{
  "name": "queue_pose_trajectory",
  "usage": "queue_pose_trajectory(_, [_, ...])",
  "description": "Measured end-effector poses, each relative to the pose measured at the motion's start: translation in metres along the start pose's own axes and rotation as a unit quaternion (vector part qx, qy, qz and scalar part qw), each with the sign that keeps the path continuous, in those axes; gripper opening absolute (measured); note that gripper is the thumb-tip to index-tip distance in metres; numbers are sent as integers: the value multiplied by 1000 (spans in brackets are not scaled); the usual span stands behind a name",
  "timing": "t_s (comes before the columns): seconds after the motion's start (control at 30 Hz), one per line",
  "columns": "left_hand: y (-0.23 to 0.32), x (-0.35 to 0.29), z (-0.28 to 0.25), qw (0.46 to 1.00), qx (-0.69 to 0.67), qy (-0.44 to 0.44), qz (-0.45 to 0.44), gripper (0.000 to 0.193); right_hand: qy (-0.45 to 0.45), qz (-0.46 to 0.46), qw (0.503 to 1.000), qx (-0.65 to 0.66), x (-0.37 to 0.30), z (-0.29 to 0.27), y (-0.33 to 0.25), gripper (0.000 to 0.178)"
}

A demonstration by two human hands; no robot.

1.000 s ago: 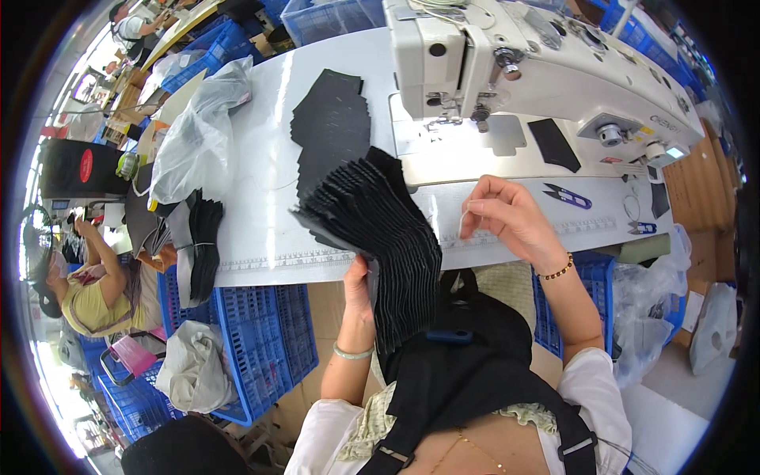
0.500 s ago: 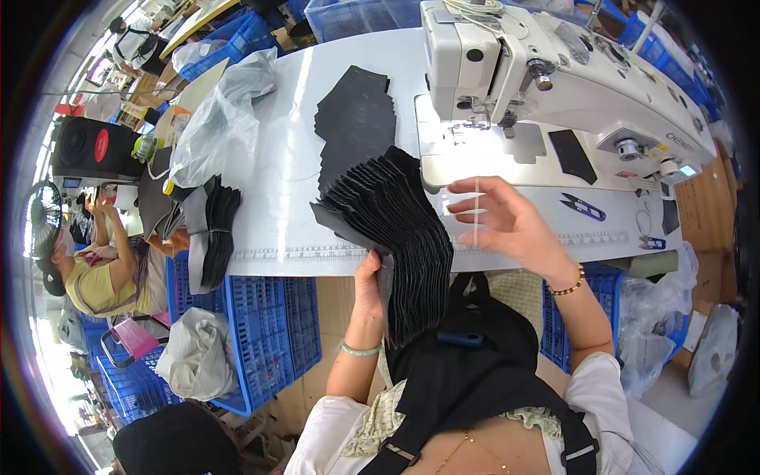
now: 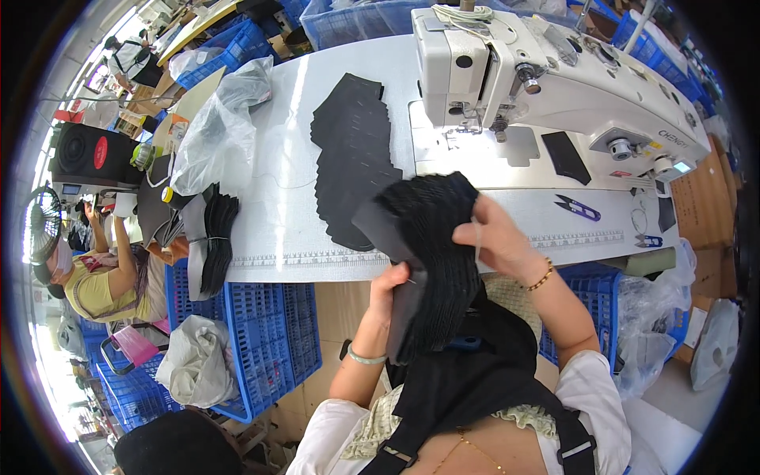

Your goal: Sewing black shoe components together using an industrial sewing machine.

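A thick stack of black fabric pieces (image 3: pixel 435 245) is held up over the table's front edge. My left hand (image 3: pixel 388 293) is closed round its lower left side, thumb on the grey outer face. At the upper right my right hand (image 3: pixel 495 237) grips the same stack, its far fingers hidden behind the pieces. A thin white band (image 3: pixel 478 241) shows at the right hand's fingers; whether it goes round the stack cannot be seen. Behind the stack, more black pieces (image 3: pixel 356 150) lie overlapping on the white table (image 3: pixel 277 198).
A white sewing machine (image 3: pixel 546 95) stands at the right, a single black piece (image 3: pixel 565 157) on its bed. Thread snips (image 3: pixel 578 208) lie nearby. At the left are a tied bundle (image 3: pixel 210 241), a plastic bag (image 3: pixel 226 127) and blue crates (image 3: pixel 273 340). A person (image 3: pixel 111 277) sits far left.
My right hand, which had the white band stretched across its spread fingers, has closed on the stack's upper right. The stack has tilted and shifted right, uncovering more of the pieces on the table.
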State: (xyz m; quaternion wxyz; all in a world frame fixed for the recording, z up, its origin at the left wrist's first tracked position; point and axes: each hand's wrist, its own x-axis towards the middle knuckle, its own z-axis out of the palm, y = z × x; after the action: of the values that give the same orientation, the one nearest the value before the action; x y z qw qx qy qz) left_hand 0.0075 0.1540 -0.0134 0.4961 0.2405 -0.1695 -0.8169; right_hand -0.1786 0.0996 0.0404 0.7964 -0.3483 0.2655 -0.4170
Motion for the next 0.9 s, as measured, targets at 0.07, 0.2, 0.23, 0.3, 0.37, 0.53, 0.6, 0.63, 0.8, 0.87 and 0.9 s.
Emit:
queue_pose_trajectory(0.07, [11, -5, 8, 997, 53, 35, -38, 66, -40, -82, 987, -129, 0, -5, -23, 66])
queue_pose_trajectory(0.2, [30, -6, 31, 978, 174, 66, -95, 59, -67, -176, 895, -405, -12, 5, -49, 87])
queue_pose_trajectory(0.23, [35, -5, 35, 960, 257, 53, -94, 58, -49, -147, 874, -460, -14, 13, -53, 97])
queue_pose_trajectory(0.3, [37, -2, 39, 944, 320, 37, -73, 57, -53, -124, 859, -494, -12, 22, -66, 98])
queue_pose_trajectory(0.37, [36, -1, 38, 872, 490, -17, -4, 56, -84, -71, 850, -515, -8, 32, -81, 97])
queue_pose_trajectory(0.53, [28, 8, 42, 700, 697, -137, 75, 62, -217, -76, 707, -669, 8, 54, -55, 68])
queue_pose_trajectory(0.6, [31, 7, 48, 670, 728, -134, 49, 62, -244, -79, 716, -650, 20, 47, -52, 61])
queue_pose_trajectory(0.63, [34, 8, 54, 639, 758, -129, 25, 62, -272, -82, 721, -632, 27, 42, -55, 54])
queue_pose_trajectory(0.8, [47, 8, 31, 843, 533, -70, -5, 57, -159, 46, 833, -528, 42, 23, -101, 25])
queue_pose_trajectory(0.87, [51, 0, 31, 877, 478, -47, 13, 58, -86, -43, 884, -457, 37, 9, -98, 25])
queue_pose_trajectory(0.9, [57, -6, 29, 907, 419, -35, 27, 58, -58, -92, 896, -431, 33, 9, -91, 28])
